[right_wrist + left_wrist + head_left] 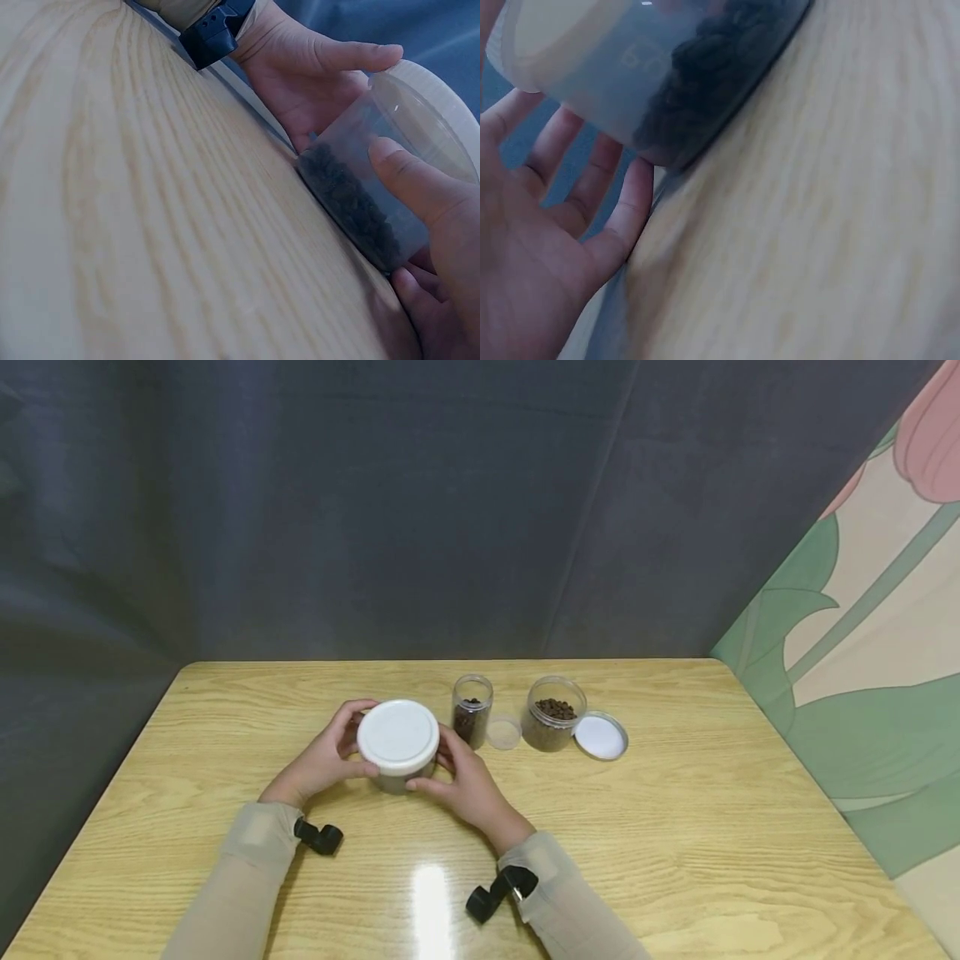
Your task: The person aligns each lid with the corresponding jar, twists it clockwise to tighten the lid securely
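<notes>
A clear plastic jar with a white lid on it stands upright on the table between both hands. Small dark pieces fill its lower part, as the right wrist view shows. My left hand holds the jar from the left, thumb at the lid's rim and fingers spread along the side. From the right, my right hand grips the jar, its thumb pressed on the clear wall. The far fingers are partly hidden behind the jar.
Just right of the hands stands a narrow open jar of dark brown pieces, a small clear lid beside it. Further right are a wider open jar of brown pieces and a silver-rimmed lid. A dark curtain hangs behind the table.
</notes>
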`<state>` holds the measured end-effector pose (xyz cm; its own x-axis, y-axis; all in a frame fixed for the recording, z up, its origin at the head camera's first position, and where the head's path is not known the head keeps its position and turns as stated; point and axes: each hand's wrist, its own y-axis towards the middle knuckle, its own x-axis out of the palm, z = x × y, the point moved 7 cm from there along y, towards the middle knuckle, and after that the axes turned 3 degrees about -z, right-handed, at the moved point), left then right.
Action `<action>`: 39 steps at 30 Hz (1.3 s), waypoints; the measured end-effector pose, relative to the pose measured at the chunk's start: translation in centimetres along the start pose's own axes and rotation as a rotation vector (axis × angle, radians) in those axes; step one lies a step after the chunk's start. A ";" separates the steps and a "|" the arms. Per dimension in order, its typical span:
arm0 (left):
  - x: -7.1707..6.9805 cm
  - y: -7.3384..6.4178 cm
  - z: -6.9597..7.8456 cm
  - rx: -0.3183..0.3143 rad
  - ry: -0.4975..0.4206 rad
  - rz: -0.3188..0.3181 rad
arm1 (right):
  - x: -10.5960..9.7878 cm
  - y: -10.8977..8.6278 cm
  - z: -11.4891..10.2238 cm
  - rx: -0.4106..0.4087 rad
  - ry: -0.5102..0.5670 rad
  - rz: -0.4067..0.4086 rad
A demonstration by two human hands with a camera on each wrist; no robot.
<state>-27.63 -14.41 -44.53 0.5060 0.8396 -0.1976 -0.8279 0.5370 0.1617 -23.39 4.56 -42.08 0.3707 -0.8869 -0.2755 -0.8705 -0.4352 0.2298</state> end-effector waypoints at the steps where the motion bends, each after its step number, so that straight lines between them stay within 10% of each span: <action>1: -0.1 0.0 0.0 -0.005 0.010 0.009 | 0.0 0.0 0.0 -0.002 0.001 -0.001; 39: -0.5 -0.4 0.3 -0.012 0.053 0.029 | 0.1 0.5 3.6 -0.021 -0.003 -0.018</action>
<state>-27.46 -14.98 -44.18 0.4688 0.8490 -0.2436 -0.8449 0.5115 0.1567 -24.93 4.81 -45.36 0.3854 -0.8783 -0.2831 -0.8566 -0.4546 0.2441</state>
